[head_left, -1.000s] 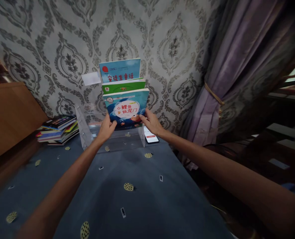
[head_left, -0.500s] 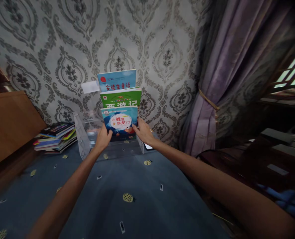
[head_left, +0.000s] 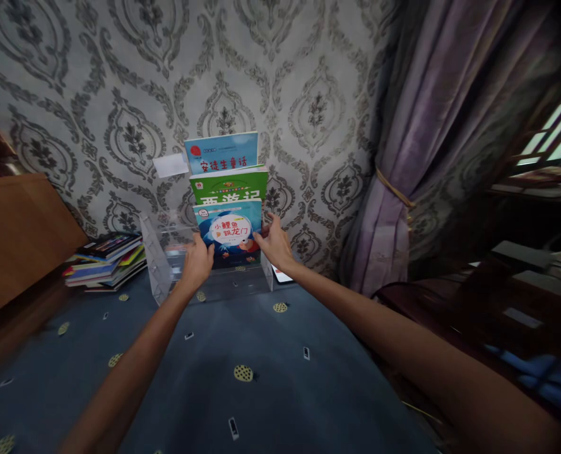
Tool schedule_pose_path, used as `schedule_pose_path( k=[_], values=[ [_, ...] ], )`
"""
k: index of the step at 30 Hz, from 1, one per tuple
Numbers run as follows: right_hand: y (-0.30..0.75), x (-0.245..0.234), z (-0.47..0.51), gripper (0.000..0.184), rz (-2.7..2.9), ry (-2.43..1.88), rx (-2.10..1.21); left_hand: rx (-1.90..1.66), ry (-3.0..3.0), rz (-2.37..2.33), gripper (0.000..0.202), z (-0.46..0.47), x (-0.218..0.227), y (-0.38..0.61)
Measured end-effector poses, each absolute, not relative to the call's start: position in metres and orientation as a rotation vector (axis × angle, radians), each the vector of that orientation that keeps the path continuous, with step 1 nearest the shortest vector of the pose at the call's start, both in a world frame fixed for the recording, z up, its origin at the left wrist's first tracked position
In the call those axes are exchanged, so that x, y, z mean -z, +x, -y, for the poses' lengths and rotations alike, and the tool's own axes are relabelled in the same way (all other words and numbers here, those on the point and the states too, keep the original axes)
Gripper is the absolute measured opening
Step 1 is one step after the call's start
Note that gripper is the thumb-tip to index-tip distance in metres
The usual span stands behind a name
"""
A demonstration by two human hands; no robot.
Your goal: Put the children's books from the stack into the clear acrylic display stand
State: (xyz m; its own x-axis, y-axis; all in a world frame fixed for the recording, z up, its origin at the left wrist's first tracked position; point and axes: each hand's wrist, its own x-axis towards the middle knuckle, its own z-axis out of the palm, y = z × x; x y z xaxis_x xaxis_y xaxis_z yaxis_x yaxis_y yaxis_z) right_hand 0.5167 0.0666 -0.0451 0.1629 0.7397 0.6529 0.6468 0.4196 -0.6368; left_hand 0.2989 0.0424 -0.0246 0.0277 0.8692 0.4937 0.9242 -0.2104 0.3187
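Note:
A clear acrylic tiered rack (head_left: 159, 268) stands against the patterned wall on a blue cloth. Three books stand in it: a light blue one (head_left: 221, 153) at the back, a green one (head_left: 228, 187) in the middle, and a blue fish-cover book (head_left: 230, 228) in front. My left hand (head_left: 196, 265) grips the front book's lower left edge. On its right edge rests my right hand (head_left: 274, 243), fingers partly lifted. A phone (head_left: 281, 276) lies just behind the right hand.
A stack of books (head_left: 105, 260) lies left of the rack beside a wooden board (head_left: 19, 233). A white label (head_left: 170, 166) sticks to the wall. A purple curtain (head_left: 426, 139) hangs at right, with dark furniture below it.
The front book went down into the rack's front tier, uncovering the green book's title. Over the last half second the right hand's fingers have loosened on the book's edge.

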Motion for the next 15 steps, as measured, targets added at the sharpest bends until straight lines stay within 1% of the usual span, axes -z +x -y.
schedule_pose_path(
  k=[6,15],
  values=[
    [0.529,0.037,-0.067,0.04,1.619,-1.267,-0.015,1.018,-2.213,1.856,0.042,-0.043,0.026,0.308],
    [0.532,0.035,-0.066,0.027,1.684,-1.274,0.04,1.021,-2.182,1.821,0.045,-0.044,0.029,0.309]
  ],
)
